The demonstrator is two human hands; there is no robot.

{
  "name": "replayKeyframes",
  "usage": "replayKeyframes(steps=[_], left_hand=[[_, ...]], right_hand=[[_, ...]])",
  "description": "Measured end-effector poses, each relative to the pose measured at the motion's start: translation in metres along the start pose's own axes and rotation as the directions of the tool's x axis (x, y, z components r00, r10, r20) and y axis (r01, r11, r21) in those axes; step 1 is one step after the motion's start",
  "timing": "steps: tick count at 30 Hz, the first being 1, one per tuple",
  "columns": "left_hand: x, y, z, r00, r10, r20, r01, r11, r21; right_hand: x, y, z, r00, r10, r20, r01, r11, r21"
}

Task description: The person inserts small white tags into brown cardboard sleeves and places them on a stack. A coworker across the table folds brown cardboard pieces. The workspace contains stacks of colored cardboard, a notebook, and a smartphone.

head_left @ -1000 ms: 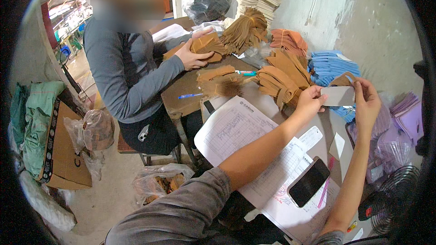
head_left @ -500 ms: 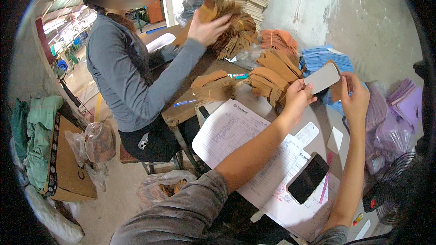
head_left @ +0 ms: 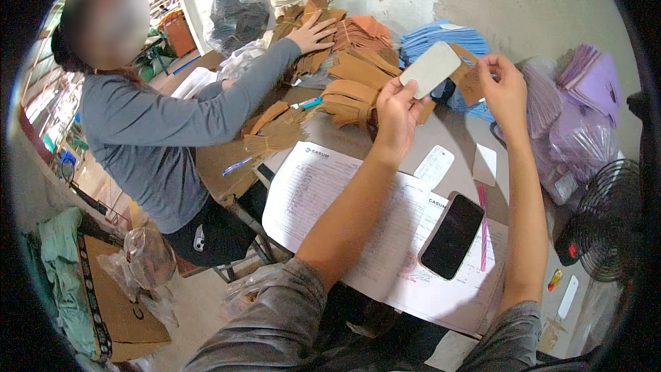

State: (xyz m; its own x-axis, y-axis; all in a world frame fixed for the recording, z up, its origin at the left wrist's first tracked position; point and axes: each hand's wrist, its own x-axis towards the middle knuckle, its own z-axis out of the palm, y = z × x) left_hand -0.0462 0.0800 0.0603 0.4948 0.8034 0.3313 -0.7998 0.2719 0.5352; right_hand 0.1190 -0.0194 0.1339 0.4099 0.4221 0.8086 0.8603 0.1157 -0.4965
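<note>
My left hand [head_left: 398,111] grips a pale rounded card [head_left: 432,69] between thumb and fingers, above the table. A bit of brown material shows just below those fingers; I cannot tell whether it is held too. To the right, my right hand [head_left: 504,88] pinches a thin brown piece [head_left: 471,85], leather or cloth, apart from most of the card. Behind my hands lie bundles of brown cut pieces [head_left: 351,100] and a stack of blue pieces [head_left: 441,40].
Printed sheets [head_left: 330,200] lie before me with a black-screened phone [head_left: 452,235] and pink strip [head_left: 483,234]. Purple bundles [head_left: 571,110] and a fan [head_left: 609,220] stand right. A co-worker in a grey sleeve [head_left: 255,83] touches brown bundles on the left.
My right hand has drawn the brown piece out to the right of the card. The co-worker's hand has come down onto the bundles. The whole view has shifted.
</note>
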Motion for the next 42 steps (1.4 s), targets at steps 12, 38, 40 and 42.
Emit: replayKeyframes(steps=[12,38,40,42], left_hand=[[-0.003,0.0,0.005,1.0,0.007,0.007,-0.008,0.983,0.182],[0.0,-0.006,0.008,0.999,-0.046,-0.026,0.05,0.984,0.172],[0.0,-0.005,0.009,0.998,-0.057,-0.033,0.062,0.983,0.174],[0.0,-0.003,0.009,0.998,-0.061,-0.03,0.066,0.98,0.186]], right_hand=[[-0.001,-0.001,-0.004,0.933,0.215,0.287,-0.315,0.873,0.372],[0.001,-0.005,0.002,0.971,-0.117,0.207,0.027,0.918,0.395],[0.0,-0.008,0.0,0.966,-0.126,0.227,0.026,0.916,0.401],[0.0,-0.01,-0.003,0.967,-0.122,0.224,0.033,0.931,0.363]])
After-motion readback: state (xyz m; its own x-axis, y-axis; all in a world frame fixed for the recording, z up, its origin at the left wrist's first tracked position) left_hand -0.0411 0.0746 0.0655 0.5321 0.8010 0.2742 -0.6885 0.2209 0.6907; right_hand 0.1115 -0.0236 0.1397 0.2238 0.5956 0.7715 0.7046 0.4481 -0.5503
